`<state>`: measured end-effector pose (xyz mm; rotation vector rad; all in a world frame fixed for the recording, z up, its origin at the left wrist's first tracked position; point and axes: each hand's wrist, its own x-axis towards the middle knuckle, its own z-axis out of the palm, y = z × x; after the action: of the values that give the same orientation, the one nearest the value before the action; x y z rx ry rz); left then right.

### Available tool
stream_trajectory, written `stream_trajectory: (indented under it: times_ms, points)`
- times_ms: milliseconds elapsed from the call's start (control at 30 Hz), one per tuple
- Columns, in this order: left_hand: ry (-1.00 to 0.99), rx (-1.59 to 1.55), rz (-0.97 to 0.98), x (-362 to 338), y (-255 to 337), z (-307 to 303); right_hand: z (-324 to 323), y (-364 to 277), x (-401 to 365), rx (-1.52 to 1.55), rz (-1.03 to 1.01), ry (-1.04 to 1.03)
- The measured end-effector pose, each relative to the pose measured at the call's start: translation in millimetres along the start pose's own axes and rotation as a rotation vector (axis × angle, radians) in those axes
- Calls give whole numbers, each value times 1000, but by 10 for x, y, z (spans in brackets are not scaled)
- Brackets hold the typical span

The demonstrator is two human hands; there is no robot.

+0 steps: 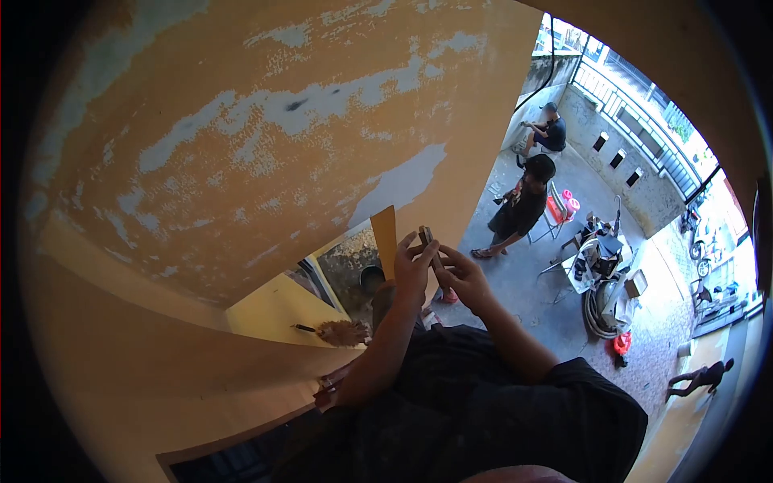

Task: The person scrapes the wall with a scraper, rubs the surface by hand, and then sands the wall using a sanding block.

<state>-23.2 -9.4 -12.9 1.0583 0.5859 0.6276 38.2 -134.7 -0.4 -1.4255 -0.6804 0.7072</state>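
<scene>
My left hand (412, 266) and my right hand (465, 281) are raised close together in front of my body. Between them they hold a small narrow block-like piece (424, 234), brownish with a yellowish edge. Its exact kind is too small to make out, and my fingers cover its lower part. Both hands have their fingers closed around it. Behind them stands the orange wall (314, 153), its paint peeled off in pale patches.
A feather duster (342, 332) lies on a yellow ledge at lower left. One person (527, 201) stands on the floor below; another (550, 133) crouches by the far wall. A cluttered table (592, 262), a folding chair (555, 211) and a coiled hose (596, 318) are at right.
</scene>
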Motion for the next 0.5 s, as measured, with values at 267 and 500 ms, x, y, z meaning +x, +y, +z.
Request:
stream_trajectory:
  times_ms: [267, 500]
  points:
    - [54, -13, 23, -116, 105, -197, 64, 23, 57, 7, 14, -135]
    - [90, -95, 10, -203, 121, -396, 214, 75, 99, -82, 16, -201]
